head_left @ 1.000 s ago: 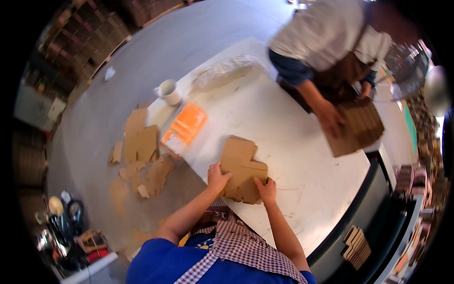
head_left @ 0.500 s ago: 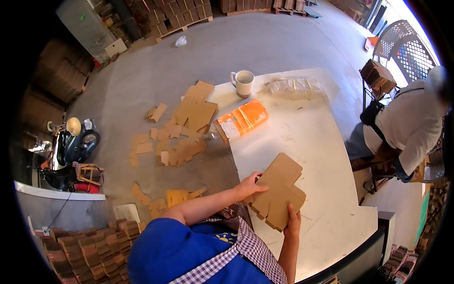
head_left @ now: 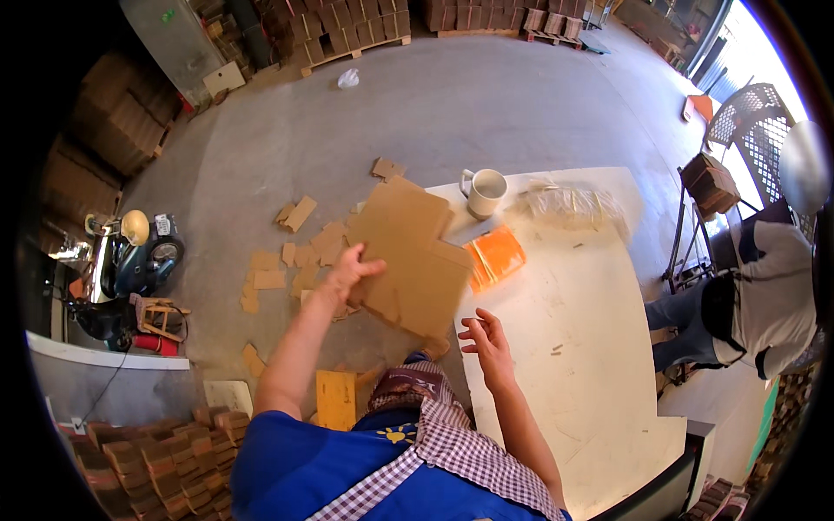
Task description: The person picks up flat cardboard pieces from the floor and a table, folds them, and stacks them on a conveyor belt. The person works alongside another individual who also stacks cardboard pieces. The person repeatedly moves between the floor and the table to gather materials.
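My left hand (head_left: 352, 271) grips a flat, die-cut cardboard blank (head_left: 413, 252) by its left edge, thumb on top. The blank is held out past the left edge of the white table (head_left: 573, 408), over the floor. My right hand (head_left: 488, 347) is apart from the blank, just off its lower right corner, fingers spread and holding nothing. Beyond it lies an orange-wrapped bundle (head_left: 497, 257), partly covered by the blank. A pale mug (head_left: 484, 193) stands upright at the table's far edge.
A clear plastic-wrapped bundle (head_left: 578, 207) lies at the table's far right. Cardboard scraps (head_left: 269, 269) litter the floor at left, near a yellow piece (head_left: 336, 399). At right another person (head_left: 764, 278) stands by a stand holding a cardboard stack (head_left: 711, 185). A motorbike (head_left: 139, 260) is parked at far left.
The blank has swung left and away from me, off the table, with my left hand. My right hand has let go of it. The other person has shifted to a more upright stance.
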`<action>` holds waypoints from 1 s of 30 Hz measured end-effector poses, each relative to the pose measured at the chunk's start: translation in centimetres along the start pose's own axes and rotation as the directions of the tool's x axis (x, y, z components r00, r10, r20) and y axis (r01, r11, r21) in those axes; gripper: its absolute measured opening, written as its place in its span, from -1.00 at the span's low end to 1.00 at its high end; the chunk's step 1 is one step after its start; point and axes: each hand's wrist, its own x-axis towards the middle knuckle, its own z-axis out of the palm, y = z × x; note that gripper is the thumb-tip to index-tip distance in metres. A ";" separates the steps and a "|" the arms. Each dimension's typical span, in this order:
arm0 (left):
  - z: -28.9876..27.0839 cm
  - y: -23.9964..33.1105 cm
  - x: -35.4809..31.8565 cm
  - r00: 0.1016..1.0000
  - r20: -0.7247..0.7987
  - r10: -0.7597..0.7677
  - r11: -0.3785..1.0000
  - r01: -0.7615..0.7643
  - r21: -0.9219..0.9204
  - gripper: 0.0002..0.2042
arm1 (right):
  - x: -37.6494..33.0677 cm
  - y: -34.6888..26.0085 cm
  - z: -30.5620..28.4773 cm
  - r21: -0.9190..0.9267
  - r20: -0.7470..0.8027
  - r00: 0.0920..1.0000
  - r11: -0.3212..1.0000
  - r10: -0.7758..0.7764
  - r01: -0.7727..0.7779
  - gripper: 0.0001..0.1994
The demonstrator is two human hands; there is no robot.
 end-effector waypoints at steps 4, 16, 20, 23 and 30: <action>-7.9 0.9 8.3 1.000 0.025 -0.017 0.986 0.013 0.164 -0.24 | 4.8 1.2 1.0 -0.109 -0.017 0.993 0.988 0.113 -0.114 -0.56; -6.3 -4.9 15.9 0.905 -0.351 0.242 0.519 0.185 0.835 -0.14 | 14.3 2.2 4.4 -0.946 0.264 0.870 0.067 -0.417 0.318 -0.41; -6.6 -4.7 17.7 0.922 -0.260 0.287 0.484 0.095 0.870 -0.17 | 15.9 3.2 5.8 -0.951 0.307 0.909 -0.047 -0.281 0.306 -0.36; -5.0 -3.9 17.4 0.855 -0.237 0.462 0.362 0.062 0.930 -0.30 | 15.7 2.9 6.3 -0.939 0.344 0.897 -0.106 -0.277 0.327 -0.40; 13.3 4.0 5.3 0.308 0.298 0.904 0.239 -0.940 0.245 -0.74 | 12.9 2.6 5.4 -0.689 0.251 0.957 0.721 0.144 0.072 -0.64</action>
